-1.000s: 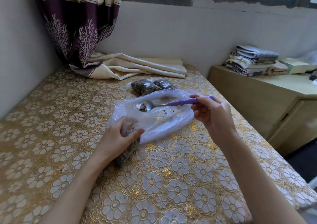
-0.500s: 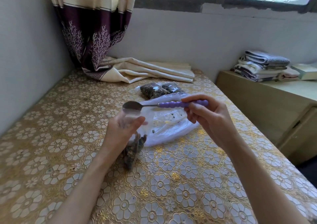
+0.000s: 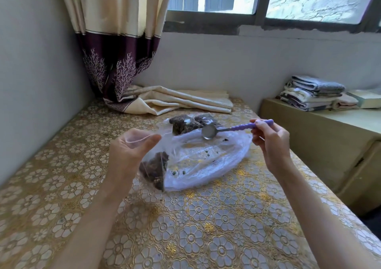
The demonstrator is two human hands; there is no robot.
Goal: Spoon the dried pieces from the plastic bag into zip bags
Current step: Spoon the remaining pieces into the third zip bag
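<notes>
Now | left hand (image 3: pixel 132 151) grip pinches zip bag (image 3: pixel 153 165) | right hand (image 3: pixel 270 143) grip holds spoon (image 3: pixel 224 129)

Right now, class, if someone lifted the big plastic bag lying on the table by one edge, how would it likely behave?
The plastic bag would probably sag and fold, since it lies thin and wrinkled. It likely weighs very little: only a few scattered dried pieces show inside. Those bits would probably slide toward the lowest corner.
</notes>
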